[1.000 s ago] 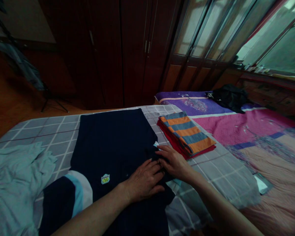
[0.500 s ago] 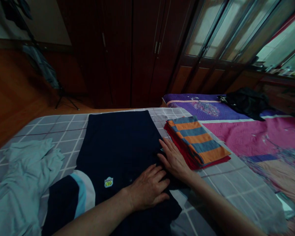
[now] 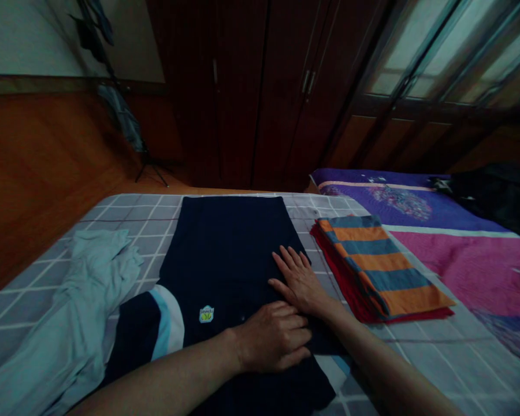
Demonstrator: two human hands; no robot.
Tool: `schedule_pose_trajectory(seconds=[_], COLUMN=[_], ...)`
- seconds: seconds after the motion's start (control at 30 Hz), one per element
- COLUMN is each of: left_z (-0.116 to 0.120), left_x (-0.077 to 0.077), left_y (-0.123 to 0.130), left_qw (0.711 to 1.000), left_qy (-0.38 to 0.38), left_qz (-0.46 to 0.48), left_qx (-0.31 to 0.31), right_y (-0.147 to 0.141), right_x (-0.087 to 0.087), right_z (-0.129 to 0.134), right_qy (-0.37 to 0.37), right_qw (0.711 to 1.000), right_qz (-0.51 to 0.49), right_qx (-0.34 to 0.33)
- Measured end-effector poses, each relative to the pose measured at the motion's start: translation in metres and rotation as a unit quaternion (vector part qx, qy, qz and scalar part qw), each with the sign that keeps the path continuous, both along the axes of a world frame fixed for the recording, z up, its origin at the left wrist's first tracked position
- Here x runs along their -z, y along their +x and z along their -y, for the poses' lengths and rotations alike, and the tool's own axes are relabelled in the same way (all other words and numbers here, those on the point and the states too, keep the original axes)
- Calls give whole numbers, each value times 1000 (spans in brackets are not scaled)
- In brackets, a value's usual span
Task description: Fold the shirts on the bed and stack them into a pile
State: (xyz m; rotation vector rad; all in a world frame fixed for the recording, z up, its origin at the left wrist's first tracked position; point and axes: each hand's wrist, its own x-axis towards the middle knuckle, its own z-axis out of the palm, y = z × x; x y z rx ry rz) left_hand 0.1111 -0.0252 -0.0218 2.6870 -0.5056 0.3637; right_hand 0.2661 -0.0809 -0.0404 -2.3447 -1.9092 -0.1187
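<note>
A navy shirt [image 3: 229,242] lies spread on the bed, its hem at the far end. Its small tennis badge [image 3: 206,314] appears upside down to me, and white and light-blue bands cross the sleeve at left. My right hand [image 3: 301,283] rests flat near the shirt's right edge, fingers outstretched. Just nearer to me, my left hand [image 3: 275,338] is closed on the shirt's upper part with curled fingers; the fingertips are partly hidden. Right of the hands sits a folded stack with an orange-and-grey striped cloth [image 3: 381,260] on top and red cloth [image 3: 340,277] beneath.
A crumpled pale green garment [image 3: 95,277] lies on the left of the checked bedsheet [image 3: 156,211]. Beyond at right is a purple and pink bed cover [image 3: 450,254] with a dark heap [image 3: 494,193] on it. Dark wardrobe doors [image 3: 260,104] and a clothes stand [image 3: 125,121] are behind.
The view has swung left, so things appear shifted right. My left hand's fingers have curled in more. My right hand lies further onto the shirt, flat.
</note>
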Motion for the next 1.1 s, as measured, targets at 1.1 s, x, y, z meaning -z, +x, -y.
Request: schedule_pose_trajectory(seconds=[1.1], left_z=[-91], left_x=[2], left_y=[-204], left_qw=[687], left_qy=[-159], left_qz=[5], left_qx=[-709], right_y=[-151], right_x=[-22], right_z=[-39], right_qy=[-136], right_qw=[874], right_qz=[-230], right_qx=[-406])
